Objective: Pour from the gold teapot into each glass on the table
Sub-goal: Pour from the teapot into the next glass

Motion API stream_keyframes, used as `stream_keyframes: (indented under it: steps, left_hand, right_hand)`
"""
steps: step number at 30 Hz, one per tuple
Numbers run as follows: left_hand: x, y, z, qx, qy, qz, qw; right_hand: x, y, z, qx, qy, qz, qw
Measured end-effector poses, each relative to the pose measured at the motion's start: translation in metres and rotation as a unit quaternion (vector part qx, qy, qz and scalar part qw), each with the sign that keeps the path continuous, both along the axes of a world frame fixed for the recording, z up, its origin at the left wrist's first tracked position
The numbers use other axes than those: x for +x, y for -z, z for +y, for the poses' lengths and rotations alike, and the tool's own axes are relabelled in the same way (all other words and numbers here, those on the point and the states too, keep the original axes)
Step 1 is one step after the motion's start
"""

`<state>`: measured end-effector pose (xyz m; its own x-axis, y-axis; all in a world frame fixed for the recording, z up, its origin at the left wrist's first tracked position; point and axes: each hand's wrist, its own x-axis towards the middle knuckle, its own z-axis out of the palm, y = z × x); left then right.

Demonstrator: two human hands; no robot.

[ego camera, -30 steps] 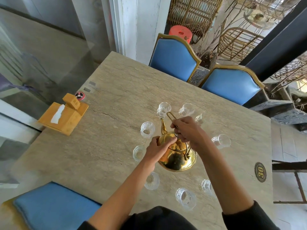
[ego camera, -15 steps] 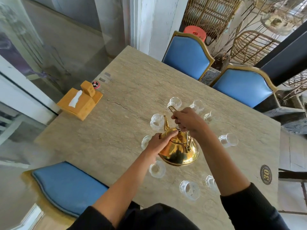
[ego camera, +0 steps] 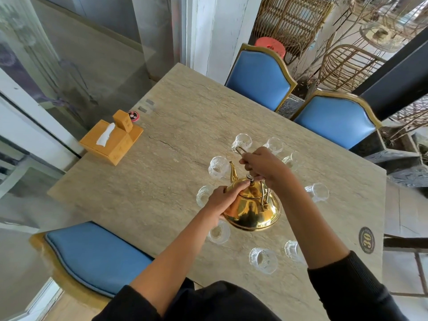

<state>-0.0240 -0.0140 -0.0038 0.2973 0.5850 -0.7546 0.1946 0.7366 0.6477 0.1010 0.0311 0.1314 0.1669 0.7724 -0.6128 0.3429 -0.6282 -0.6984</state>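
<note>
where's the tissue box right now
In the head view the wooden tissue box sits at the table's left edge, beside a small round red disc, well left of the ring of glasses.

My gold teapot [ego camera: 252, 209] is mirror-polished metal; the glasses [ego camera: 262, 260] clear, textured; the table [ego camera: 185, 126] matt veined stone; the tissue box [ego camera: 111, 140] smooth wood.

Glasses [ego camera: 263, 260] ring the teapot [ego camera: 252, 209] closely; bare table [ego camera: 162, 181] lies open leftward.

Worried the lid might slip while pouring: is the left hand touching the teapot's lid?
Touching. The head view shows the left hand with fingertips pressed on the teapot lid, beside the knob.
</note>
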Motion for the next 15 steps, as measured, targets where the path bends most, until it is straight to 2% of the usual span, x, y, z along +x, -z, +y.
stream_keyframes:
  steps: [15]
  left_hand:
    - [0.005, -0.011, -0.004, 0.013, -0.001, -0.013, 1.000]
  right_hand:
    - [0.004, -0.012, -0.009, 0.016, 0.006, -0.008, 1.000]
